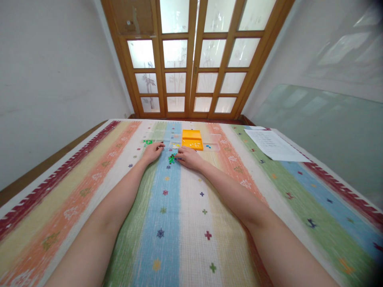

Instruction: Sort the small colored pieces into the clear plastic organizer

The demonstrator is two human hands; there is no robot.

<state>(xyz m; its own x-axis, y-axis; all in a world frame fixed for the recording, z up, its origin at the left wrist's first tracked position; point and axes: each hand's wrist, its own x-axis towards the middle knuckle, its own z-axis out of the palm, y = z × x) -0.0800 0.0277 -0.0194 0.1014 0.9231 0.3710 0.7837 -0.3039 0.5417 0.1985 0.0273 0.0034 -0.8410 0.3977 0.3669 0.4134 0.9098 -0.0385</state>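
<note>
My left hand [153, 152] rests on the striped tablecloth with its fingers curled and thumb close to them; whatever may be in the pinch is too small to make out. Just beyond it lies a loose cluster of small bright-green pieces [147, 142]. My right hand [190, 158] is closed, its fingertips at a small green assembly with dark bits [171, 159] on the blue stripe. Its fingers partly hide what they grip. Behind the right hand, an open orange box [192, 134] holds small pale pieces. Tiny yellow and white pieces [176, 146] lie left of this box.
Right of the orange box is a clear plastic tray [216, 142] with small blue pieces [208, 146]. A printed white sheet [275, 145] lies at the table's far right. Wooden glass-paned doors [191, 71] stand past the far edge; a glass panel [326, 131] leans at right.
</note>
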